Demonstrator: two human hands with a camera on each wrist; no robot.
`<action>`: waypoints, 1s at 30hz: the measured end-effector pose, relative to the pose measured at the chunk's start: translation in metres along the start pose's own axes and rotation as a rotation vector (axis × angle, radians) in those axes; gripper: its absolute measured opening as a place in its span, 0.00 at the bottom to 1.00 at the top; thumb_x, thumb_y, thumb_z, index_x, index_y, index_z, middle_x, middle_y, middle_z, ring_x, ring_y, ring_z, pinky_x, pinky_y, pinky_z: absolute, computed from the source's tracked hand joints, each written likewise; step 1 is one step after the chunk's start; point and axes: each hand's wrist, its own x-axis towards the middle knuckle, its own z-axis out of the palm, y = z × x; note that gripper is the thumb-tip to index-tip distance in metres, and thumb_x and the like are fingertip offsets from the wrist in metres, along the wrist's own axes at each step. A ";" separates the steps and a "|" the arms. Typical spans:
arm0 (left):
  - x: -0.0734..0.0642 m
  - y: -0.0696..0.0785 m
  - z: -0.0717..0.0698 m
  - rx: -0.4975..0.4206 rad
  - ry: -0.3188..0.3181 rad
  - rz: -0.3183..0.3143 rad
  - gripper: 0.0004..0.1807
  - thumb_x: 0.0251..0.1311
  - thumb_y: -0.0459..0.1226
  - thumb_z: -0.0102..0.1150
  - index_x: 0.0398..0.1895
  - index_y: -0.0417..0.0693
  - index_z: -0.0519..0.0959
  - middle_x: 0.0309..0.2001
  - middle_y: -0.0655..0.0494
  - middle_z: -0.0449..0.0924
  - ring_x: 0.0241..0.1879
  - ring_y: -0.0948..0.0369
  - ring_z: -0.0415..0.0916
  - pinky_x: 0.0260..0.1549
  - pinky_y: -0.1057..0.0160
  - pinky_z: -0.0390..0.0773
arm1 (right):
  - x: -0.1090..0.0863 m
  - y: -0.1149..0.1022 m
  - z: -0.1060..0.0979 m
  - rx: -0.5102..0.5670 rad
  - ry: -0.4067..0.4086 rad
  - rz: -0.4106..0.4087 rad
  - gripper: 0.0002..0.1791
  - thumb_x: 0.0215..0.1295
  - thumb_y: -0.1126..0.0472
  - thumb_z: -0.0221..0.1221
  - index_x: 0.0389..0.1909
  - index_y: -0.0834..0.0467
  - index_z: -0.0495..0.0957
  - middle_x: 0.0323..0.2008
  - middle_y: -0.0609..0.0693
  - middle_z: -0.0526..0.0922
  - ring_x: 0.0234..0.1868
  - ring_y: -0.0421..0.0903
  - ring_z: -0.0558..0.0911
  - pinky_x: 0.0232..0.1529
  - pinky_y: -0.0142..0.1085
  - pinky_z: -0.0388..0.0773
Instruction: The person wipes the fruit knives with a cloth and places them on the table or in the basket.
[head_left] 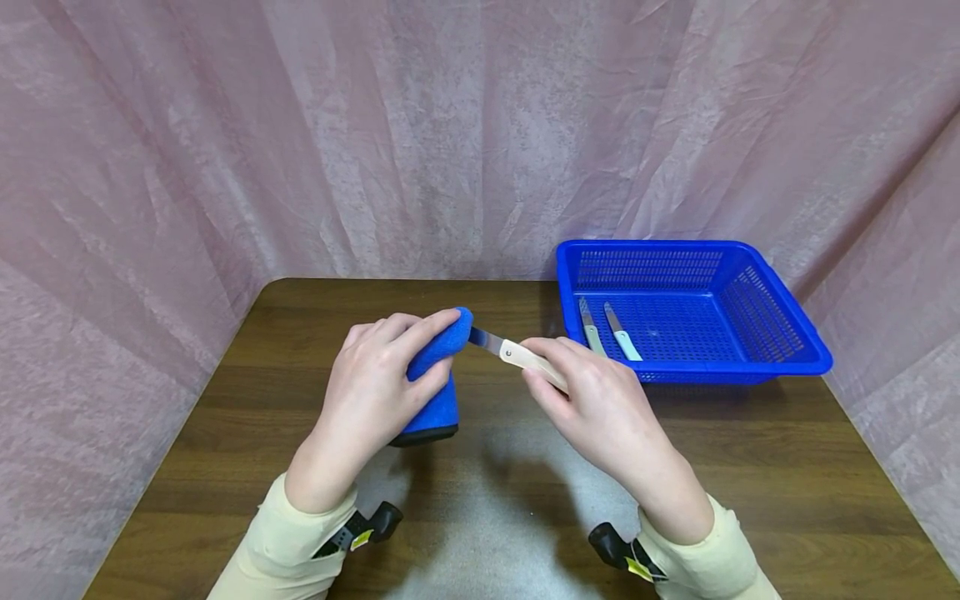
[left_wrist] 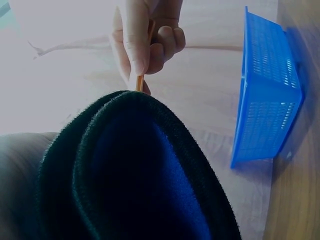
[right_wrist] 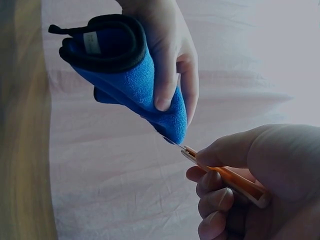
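Observation:
My left hand point(head_left: 378, 375) grips a folded blue cloth point(head_left: 438, 404) with dark edging, thumb and fingers pinching its upper end. In the right wrist view the cloth point(right_wrist: 125, 82) is folded over, a small white label showing inside. My right hand point(head_left: 600, 400) holds a folding knife point(head_left: 528, 362) by its cream handle, the blade pointing left. The blade's tip is hidden in the cloth's fold by the left fingers. From the right wrist, the knife's handle point(right_wrist: 235, 182) looks orange along its inner slot, with the thumb pressed against it.
A blue plastic basket point(head_left: 787, 333) stands at the back right of the wooden table point(head_left: 247, 400). Inside at its left lie two more open knives, one with a greenish handle point(head_left: 595, 340) and one with a pale blue handle point(head_left: 627, 345). Pink curtains point(head_left: 450, 142) hang behind and beside the table.

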 end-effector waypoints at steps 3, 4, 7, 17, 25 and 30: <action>0.000 0.000 -0.001 -0.001 0.006 0.002 0.27 0.66 0.39 0.74 0.69 0.60 0.87 0.49 0.51 0.90 0.46 0.50 0.87 0.52 0.42 0.78 | 0.000 0.000 0.000 -0.001 0.001 0.001 0.13 0.79 0.56 0.65 0.59 0.50 0.88 0.38 0.40 0.84 0.32 0.42 0.78 0.31 0.43 0.76; 0.000 0.000 -0.001 -0.002 0.010 0.003 0.27 0.65 0.39 0.74 0.68 0.60 0.87 0.48 0.51 0.90 0.46 0.50 0.87 0.51 0.42 0.78 | 0.000 0.000 0.000 -0.002 0.002 0.001 0.13 0.79 0.56 0.65 0.59 0.50 0.88 0.37 0.40 0.84 0.32 0.43 0.78 0.31 0.43 0.76; 0.000 0.000 -0.002 -0.006 0.017 0.003 0.27 0.66 0.39 0.74 0.68 0.60 0.87 0.48 0.50 0.90 0.45 0.50 0.87 0.51 0.42 0.78 | 0.000 0.000 0.001 -0.007 0.007 0.001 0.12 0.78 0.57 0.66 0.58 0.50 0.88 0.37 0.40 0.84 0.32 0.43 0.78 0.31 0.43 0.77; 0.000 0.000 -0.002 -0.006 0.011 -0.006 0.27 0.66 0.39 0.73 0.69 0.61 0.87 0.48 0.51 0.90 0.46 0.50 0.87 0.52 0.43 0.77 | 0.000 0.002 0.002 -0.063 0.039 0.001 0.12 0.72 0.65 0.63 0.50 0.49 0.88 0.31 0.39 0.79 0.28 0.42 0.76 0.27 0.42 0.73; -0.001 -0.001 -0.004 -0.011 0.027 0.002 0.27 0.65 0.38 0.73 0.68 0.60 0.87 0.49 0.51 0.90 0.47 0.50 0.87 0.53 0.42 0.77 | -0.001 0.005 0.003 -0.094 0.008 0.023 0.15 0.78 0.62 0.64 0.60 0.47 0.88 0.32 0.41 0.79 0.28 0.42 0.74 0.26 0.41 0.71; 0.000 0.000 -0.004 -0.017 0.026 0.005 0.27 0.66 0.38 0.73 0.69 0.61 0.87 0.49 0.52 0.90 0.47 0.51 0.87 0.55 0.42 0.77 | 0.000 0.004 0.004 -0.106 -0.018 0.061 0.13 0.84 0.50 0.62 0.59 0.49 0.89 0.33 0.42 0.79 0.31 0.42 0.74 0.28 0.42 0.73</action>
